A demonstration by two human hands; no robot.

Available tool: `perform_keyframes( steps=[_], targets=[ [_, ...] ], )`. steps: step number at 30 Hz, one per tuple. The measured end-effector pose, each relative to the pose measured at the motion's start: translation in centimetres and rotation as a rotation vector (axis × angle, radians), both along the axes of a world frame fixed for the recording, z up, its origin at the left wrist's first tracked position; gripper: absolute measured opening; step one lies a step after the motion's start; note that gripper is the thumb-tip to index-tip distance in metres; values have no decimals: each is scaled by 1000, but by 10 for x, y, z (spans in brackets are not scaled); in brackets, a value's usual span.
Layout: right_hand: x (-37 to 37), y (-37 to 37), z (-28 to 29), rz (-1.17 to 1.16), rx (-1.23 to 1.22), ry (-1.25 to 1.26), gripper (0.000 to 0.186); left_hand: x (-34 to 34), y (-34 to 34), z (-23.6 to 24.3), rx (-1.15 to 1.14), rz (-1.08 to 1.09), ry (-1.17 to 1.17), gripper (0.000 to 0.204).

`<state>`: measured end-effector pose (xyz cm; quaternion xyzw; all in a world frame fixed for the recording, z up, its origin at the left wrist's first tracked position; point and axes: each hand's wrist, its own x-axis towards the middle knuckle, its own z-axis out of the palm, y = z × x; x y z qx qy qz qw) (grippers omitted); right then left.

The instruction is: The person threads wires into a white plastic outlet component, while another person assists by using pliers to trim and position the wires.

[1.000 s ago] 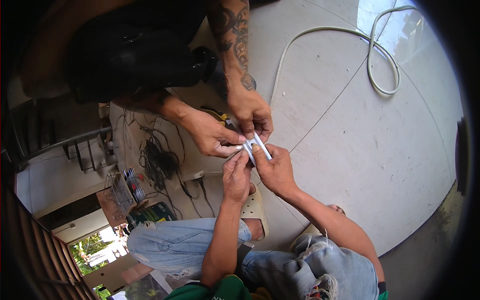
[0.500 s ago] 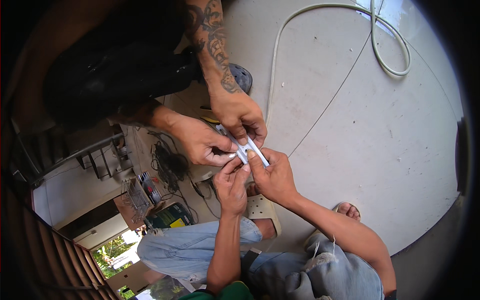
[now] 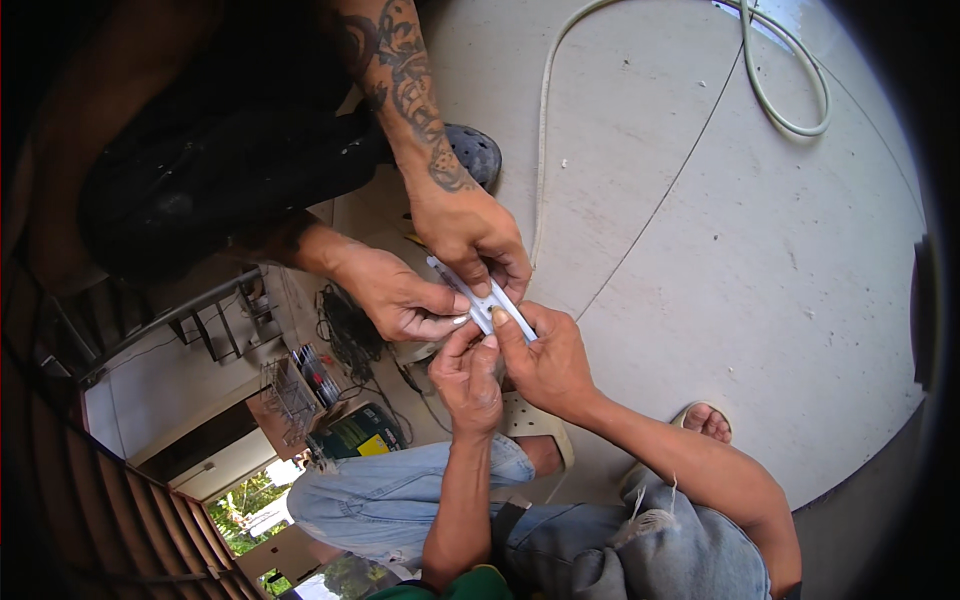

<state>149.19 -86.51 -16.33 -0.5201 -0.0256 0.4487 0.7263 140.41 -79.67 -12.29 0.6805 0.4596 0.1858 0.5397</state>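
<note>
A short white channel-shaped piece (image 3: 513, 312) with a small dark spot in its middle is held between four hands. My right hand (image 3: 552, 368) grips its near end, the thumb pressed on top and the fingers bent beneath. My left hand (image 3: 468, 388) pinches the near left edge between thumb and fingertips. A co-worker's tattooed arm reaches in from above, and that hand (image 3: 472, 240) holds the far part. The co-worker's other hand (image 3: 395, 293) touches the piece's left side with thumb and finger. Fingers hide much of its underside.
A pale cable (image 3: 543, 150) loops over the light tiled floor (image 3: 700, 270). Dark tangled cords (image 3: 350, 335), a wire rack (image 3: 288, 400) and a green case with a yellow label (image 3: 352, 432) lie to the left. The co-worker's dark clog (image 3: 474, 155) stands beyond the hands.
The co-worker's hands have shifted slightly, and more of the piece's far left end shows. The view has turned a little. My hands keep their grip on the white piece.
</note>
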Motion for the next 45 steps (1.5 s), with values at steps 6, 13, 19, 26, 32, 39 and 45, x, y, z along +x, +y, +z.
perform_keyframes(
  steps=[6, 13, 19, 26, 32, 39, 45],
  targets=[
    [-5, 2, -3, -9, 90, 142, 35, 4, -2, 4, -86, -10, -103, 35],
    [3, -4, -1, 65, 92, 165, 35, 3, -3, 5, -181, 28, -121, 37],
    [8, -6, 5, 124, 68, 191, 35, -2, 5, 3, -224, 118, -208, 35],
    [7, -8, 3, 126, 100, 132, 37, 14, -8, 8, -356, 263, -360, 26],
    [21, -12, 2, 136, 60, 172, 39, 10, -15, -7, -355, 252, -227, 15],
    [19, -16, 7, 180, 69, 120, 40, 22, 2, 15, -321, 154, 12, 18],
    [23, -18, 11, 175, 137, 68, 38, 18, 16, 21, -440, 87, 35, 16]
  ],
)
